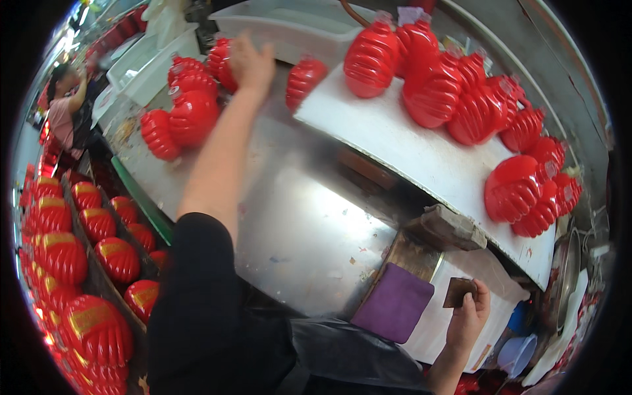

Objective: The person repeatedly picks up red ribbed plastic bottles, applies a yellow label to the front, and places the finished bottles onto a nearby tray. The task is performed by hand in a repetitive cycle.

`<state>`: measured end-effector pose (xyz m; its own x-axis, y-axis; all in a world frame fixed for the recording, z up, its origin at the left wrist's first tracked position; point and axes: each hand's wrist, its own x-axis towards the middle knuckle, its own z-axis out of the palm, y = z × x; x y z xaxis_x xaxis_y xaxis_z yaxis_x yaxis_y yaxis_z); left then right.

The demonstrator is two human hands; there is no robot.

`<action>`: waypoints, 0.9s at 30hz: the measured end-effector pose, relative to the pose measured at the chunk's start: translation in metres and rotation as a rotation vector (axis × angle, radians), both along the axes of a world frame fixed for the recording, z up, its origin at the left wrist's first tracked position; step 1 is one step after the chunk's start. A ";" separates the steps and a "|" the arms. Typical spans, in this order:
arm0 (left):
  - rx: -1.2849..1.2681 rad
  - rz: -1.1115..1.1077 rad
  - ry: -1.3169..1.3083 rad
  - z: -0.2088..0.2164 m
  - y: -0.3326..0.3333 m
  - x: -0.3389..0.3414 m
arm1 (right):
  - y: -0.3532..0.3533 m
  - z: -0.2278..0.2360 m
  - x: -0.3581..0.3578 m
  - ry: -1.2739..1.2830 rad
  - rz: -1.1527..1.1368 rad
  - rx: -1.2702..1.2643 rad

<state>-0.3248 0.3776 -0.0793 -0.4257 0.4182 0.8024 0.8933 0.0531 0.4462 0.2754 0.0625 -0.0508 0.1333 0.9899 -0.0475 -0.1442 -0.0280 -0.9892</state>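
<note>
My left arm stretches to the far side of the metal table, where my left hand (253, 64) is blurred beside a red ribbed plastic bottle (222, 64). Its thumb stands apart, but the other fingers are smeared; I cannot tell whether they grip the bottle. More red bottles with clear necks, such as this one (193, 117), stand just left of my forearm. Another red bottle (306, 82) is to the right of the hand, by the corner of the white board. At the lower right, my right hand (471, 309) pinches a small dark brown square piece (457, 292) between thumb and fingers.
Several red bottles stand on the raised white board (395, 128). White plastic bins (283, 36) are at the back. A folded purple cloth (395, 303) lies near me. Rows of red bottles with gold markings (118, 259) fill the left side. Another person (62, 112) is at the far left.
</note>
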 end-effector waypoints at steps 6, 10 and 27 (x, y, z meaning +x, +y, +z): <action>-0.350 -0.174 -0.308 -0.011 0.042 -0.143 | 0.023 0.029 0.015 -0.175 -0.017 -0.011; -0.295 -0.236 -0.313 -0.019 0.027 -0.152 | 0.054 0.073 0.039 -0.598 -0.155 -0.053; -0.114 0.002 -0.397 0.042 -0.139 0.040 | 0.247 0.145 0.062 -1.397 0.045 0.446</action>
<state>-0.2852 0.2390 -0.0369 -0.6937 0.4940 0.5241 0.6529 0.1241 0.7472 0.3372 0.3096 0.0937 -0.2178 0.8922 0.3957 0.9098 0.3323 -0.2485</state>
